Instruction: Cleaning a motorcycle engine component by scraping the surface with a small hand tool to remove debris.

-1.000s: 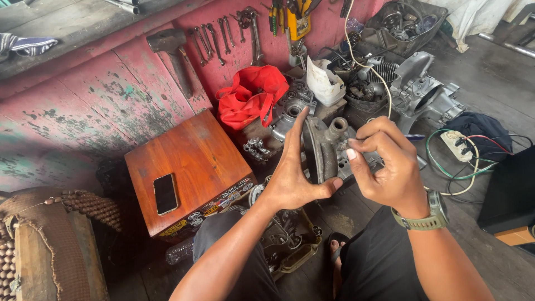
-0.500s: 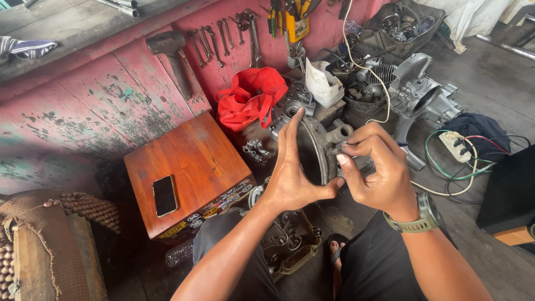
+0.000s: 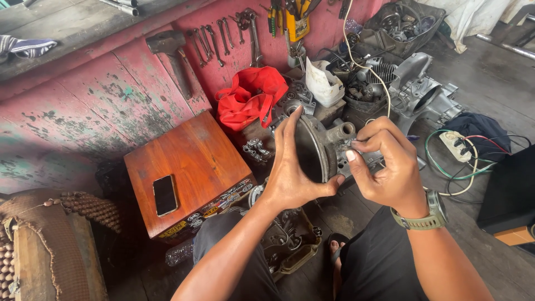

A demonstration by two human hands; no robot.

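— As you stand there, what is the biggest thing you see?

— Behind everything runs the red wall (image 3: 100, 95), with worn paint, and a hammer (image 3: 174, 56) and some wrenches (image 3: 214, 36) hang on it. Below it stands a wooden box (image 3: 195, 161) with a dark phone (image 3: 165, 195) lying flat on its top. Just beside the box lies a red cloth (image 3: 248, 100). At the far right a silver engine casing (image 3: 426, 92) rests on the floor, near a white power strip (image 3: 460, 146).

— And the person?

— The person holds a grey metal engine part (image 3: 326, 147) in front of the chest, above the knees. The left hand (image 3: 292, 167) lies flat against its round face, fingers straight and pressed together, pointing up, and the thumb hooks under the lower edge. So the part stands between the palm and the other hand.

— What does the right hand do?

— The right hand (image 3: 390, 167) is on the other side, fingers curled and pinching something at the part's edge; what exactly, I cannot tell. A green watch (image 3: 432, 214) is on that wrist.
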